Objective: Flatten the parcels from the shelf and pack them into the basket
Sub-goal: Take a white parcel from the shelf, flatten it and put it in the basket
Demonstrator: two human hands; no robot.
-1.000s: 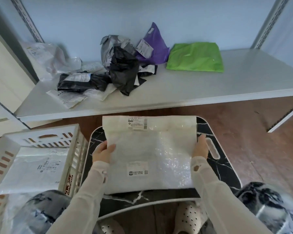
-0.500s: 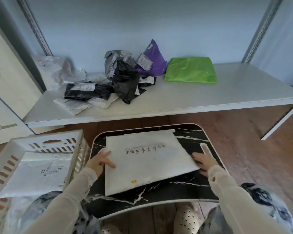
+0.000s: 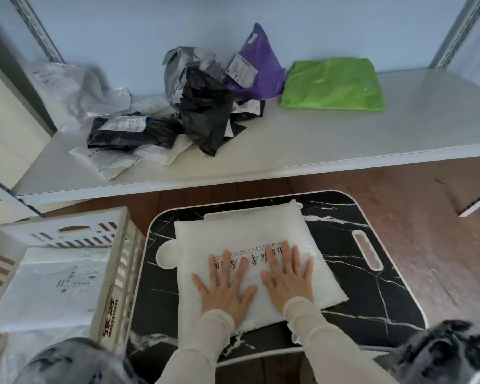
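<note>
Left hand and right hand, fingers spread flat, press the white padded parcel. It lies on the black marbled surface.

basket cut off left, clear parcel blurred

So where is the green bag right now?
In the head view, the green bag lies flat on the white shelf, at the back and to the right, just right of the purple bag.
</note>
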